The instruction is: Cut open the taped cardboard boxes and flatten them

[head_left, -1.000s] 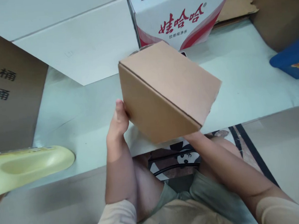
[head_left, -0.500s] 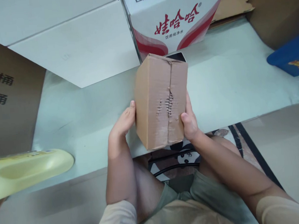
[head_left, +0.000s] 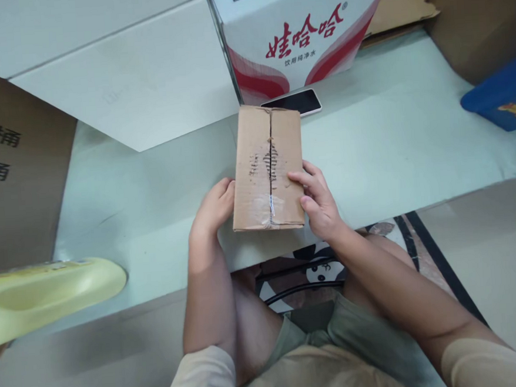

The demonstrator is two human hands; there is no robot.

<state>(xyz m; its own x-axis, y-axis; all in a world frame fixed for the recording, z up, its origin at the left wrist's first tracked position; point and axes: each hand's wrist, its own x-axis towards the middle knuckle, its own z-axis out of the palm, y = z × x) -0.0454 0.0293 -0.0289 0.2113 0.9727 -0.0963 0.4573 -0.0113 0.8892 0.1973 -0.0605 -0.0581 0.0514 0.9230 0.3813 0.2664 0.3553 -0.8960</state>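
A small brown cardboard box is between my hands over the table, its taped, seamed face turned up toward me. That face is torn and rippled near the middle, and clear tape shines at its near end. My left hand is against the box's left side, its fingertips hidden behind it. On the right side, my right hand grips the box, with one finger on the top face and the thumb by the near right edge. Just beyond the box lies a smartphone, partly covered by it.
A white carton with red lettering and a large white box stand at the back. Brown cartons are at the left. A pale yellow plastic object sits front left, and a blue container is at the right.
The box has tipped and turned so its taped face lies flatter toward me, shifting left. More of the smartphone shows. My right index finger has come onto the top face.
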